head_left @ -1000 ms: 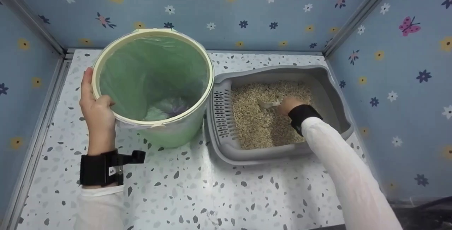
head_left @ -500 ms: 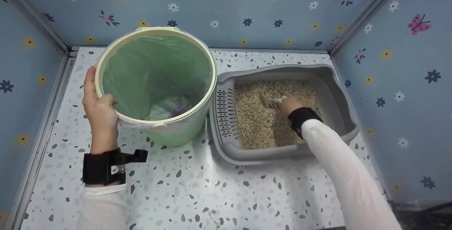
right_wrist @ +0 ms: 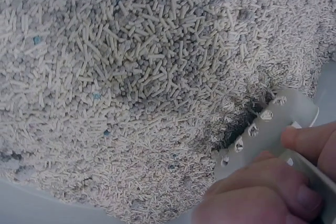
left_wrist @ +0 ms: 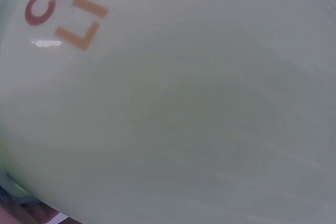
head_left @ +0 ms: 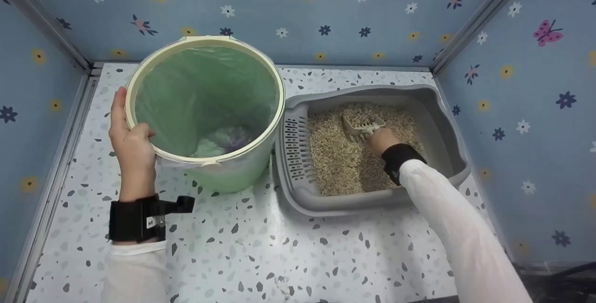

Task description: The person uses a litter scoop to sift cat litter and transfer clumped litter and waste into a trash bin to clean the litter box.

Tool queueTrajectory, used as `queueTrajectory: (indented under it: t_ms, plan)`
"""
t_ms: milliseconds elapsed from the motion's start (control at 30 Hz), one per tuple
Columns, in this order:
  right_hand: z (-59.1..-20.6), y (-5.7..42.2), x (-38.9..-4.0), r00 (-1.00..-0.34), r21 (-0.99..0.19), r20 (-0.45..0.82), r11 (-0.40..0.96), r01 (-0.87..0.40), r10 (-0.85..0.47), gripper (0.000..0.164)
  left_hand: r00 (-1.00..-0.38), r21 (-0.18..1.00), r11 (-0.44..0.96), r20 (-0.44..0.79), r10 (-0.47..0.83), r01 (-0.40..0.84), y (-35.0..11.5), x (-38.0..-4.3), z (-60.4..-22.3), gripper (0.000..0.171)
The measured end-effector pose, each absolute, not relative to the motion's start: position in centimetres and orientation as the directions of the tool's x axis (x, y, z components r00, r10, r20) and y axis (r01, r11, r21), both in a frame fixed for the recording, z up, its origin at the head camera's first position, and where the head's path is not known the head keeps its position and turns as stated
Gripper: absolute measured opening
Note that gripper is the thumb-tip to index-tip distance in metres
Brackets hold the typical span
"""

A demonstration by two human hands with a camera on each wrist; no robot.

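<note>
My left hand (head_left: 132,147) grips the pale rim of a green-lined trash bin (head_left: 219,159), thumb over the edge and fingers along the outside. The bin's pale wall (left_wrist: 173,103), with printed lettering, fills the left wrist view. Over in the grey litter box (head_left: 307,203), my right hand (head_left: 382,139) holds a pale slotted litter scoop (head_left: 356,130) by its handle. Litter lies in the scoop's bowl. The right wrist view shows the scoop (right_wrist: 278,129) against pellet litter (right_wrist: 142,66), its holes partly filled, with my right hand's fingers (right_wrist: 257,182) round the handle.
The litter box stands right beside the bin, its perforated ledge (head_left: 298,151) on the bin's side. A crumpled bag (head_left: 230,138) lies inside the bin. Flowered walls (head_left: 298,19) enclose the back and sides of the speckled floor (head_left: 260,247).
The scoop has tilted so that its bowl faces up, now with litter in it. My left hand keeps its place on the bin rim; the view shifted slightly.
</note>
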State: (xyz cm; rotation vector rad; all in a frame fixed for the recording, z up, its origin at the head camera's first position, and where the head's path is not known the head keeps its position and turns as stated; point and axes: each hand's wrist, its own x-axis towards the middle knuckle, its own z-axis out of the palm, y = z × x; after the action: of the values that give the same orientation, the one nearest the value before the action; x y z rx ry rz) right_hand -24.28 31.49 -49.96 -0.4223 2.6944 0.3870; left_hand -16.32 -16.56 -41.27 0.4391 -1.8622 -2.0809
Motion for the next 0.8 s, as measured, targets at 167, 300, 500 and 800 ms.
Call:
queueTrajectory:
  t_ms: [167, 300, 500, 800]
  plan:
    - [-60.1, 37.8, -28.9, -0.866, 0.315, -0.318, 0.819, -0.48, -0.386, 0.044, -0.906, 0.996, -0.092, -0.031, -0.423, 0.008, -16.7, -16.3, -41.3, 0.086]
    - [-63.6, 40.6, -30.9, -0.889, 0.26, -0.291, 0.865, -0.429, -0.354, 0.06, -0.907, 0.997, -0.076, -0.037, -0.42, -0.005, -16.8, -16.3, -41.3, 0.085]
    - [-63.4, 41.5, -31.0, -0.907, 0.253, -0.249, 0.881, -0.399, -0.339, 0.064, -0.907, 0.998, -0.064, -0.049, -0.419, -0.024, -17.0, -16.3, -41.3, 0.086]
    - [-60.0, 40.0, -29.3, -0.904, 0.286, -0.262, 0.867, -0.407, -0.338, 0.075, -0.91, 0.999, -0.034, -0.04, -0.413, -0.028, -16.9, -16.2, -41.3, 0.085]
